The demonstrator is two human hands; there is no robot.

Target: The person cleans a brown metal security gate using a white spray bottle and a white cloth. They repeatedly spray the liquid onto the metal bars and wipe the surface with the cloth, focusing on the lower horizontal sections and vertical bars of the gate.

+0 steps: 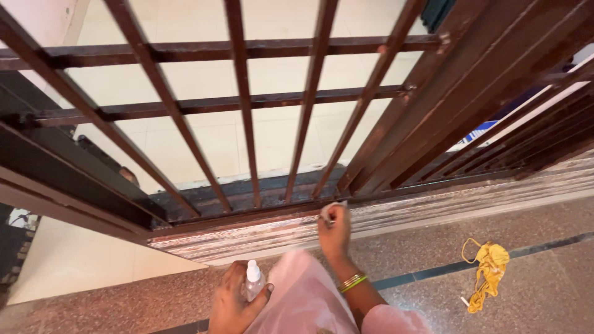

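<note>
Down at the lower middle of the frame, our right hand (334,230) has its grip pinched shut around a small pale cloth (331,208), fingertips pressing it against the bottom rail (260,213) of the dark brown metal gate (396,117). Our left hand (232,303), lower left, has its grip closed around a small clear spray bottle (252,281) with a white nozzle, held upright just above the floor. Green and gold bangles (352,282) sit on the right wrist, and a pink sleeve (303,297) fills the space between the two hands.

To wipe well here, we judge it best to keep the cloth bunched firmly under the fingertips, press flat along the rail, and work into the corners where each upright bar (247,124) meets it, since grime seems to gather there.

Outward from the hands, the striped metal track (433,207) runs just below the rail across the frame. On the speckled stone floor (544,284), at the lower right and well apart from both hands, lies a crumpled yellow rag (489,266). Beyond the bars, pale floor tiles (204,136) show.
</note>
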